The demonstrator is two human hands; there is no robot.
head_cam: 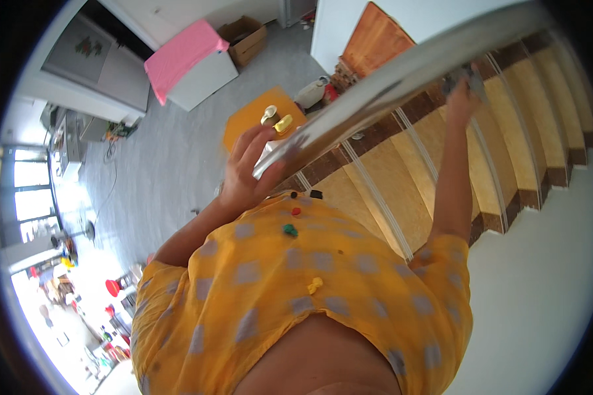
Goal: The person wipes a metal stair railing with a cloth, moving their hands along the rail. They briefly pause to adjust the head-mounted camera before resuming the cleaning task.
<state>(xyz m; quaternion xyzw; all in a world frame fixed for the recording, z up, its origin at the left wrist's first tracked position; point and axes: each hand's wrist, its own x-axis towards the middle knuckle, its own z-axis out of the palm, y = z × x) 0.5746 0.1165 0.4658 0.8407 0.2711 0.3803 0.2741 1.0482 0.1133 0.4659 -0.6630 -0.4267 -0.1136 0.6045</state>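
A shiny metal handrail slants from beside my body up to the top right, over the staircase. My left hand is at its lower end, fingers spread, the thumb near the rail; whether it touches cannot be told. On the far side of the rail my right hand reaches out over the steps, its fingers closed on a greyish cloth, which is blurred. Tan stone steps with dark brown borders and pale strips run below the right arm.
Below on the grey floor stand an orange table with a pale jug and a yellow object, a white chest under a pink cloth, a cardboard box and a white container. A white wall borders the steps.
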